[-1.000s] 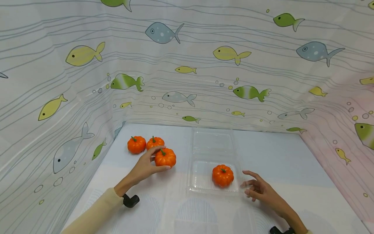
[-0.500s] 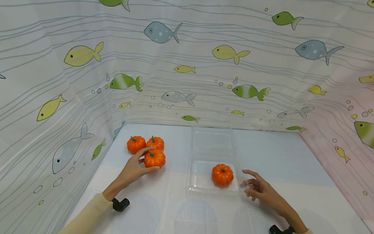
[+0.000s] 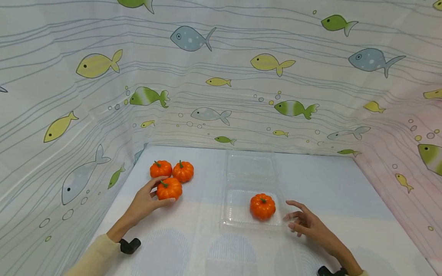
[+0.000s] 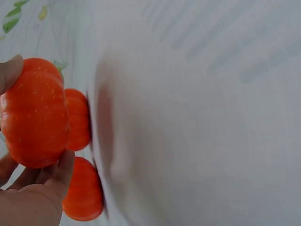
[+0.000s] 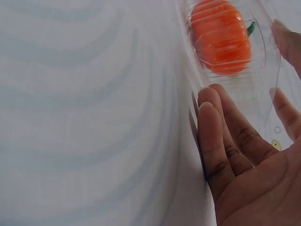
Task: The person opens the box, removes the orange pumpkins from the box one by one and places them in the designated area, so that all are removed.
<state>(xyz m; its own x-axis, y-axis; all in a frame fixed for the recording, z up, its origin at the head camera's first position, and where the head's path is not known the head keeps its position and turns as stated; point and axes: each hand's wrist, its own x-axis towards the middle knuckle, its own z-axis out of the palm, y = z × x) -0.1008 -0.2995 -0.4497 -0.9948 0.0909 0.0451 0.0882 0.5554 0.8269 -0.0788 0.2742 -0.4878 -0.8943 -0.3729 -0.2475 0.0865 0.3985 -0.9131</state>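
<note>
My left hand (image 3: 142, 204) grips a small orange toy pumpkin (image 3: 170, 189) with a green stem, thumb on its near side and fingers on its far side. In the left wrist view, a gap shows between this pumpkin (image 4: 35, 115) and the tabletop. Just behind it, two similar pumpkins, one on the left (image 3: 160, 168) and one on the right (image 3: 183, 171), sit side by side on the table. A fourth-like pumpkin (image 3: 263, 207) sits in the clear plastic box (image 3: 236, 211). Beside the box's right wall, my right hand (image 3: 310, 227) holds nothing, its fingers loosely bent; whether they touch the wall I cannot tell.
The box's clear lid (image 3: 252, 165) lies folded back behind its base. A pale cloth with faint arches covers the table (image 3: 203, 241). Fish-patterned curtains (image 3: 241, 119) enclose the back and both sides.
My left hand has moved left with its pumpkin, from beside the right-hand pumpkin of the rear pair to in front of the left-hand one. The right hand has stayed by the box.
</note>
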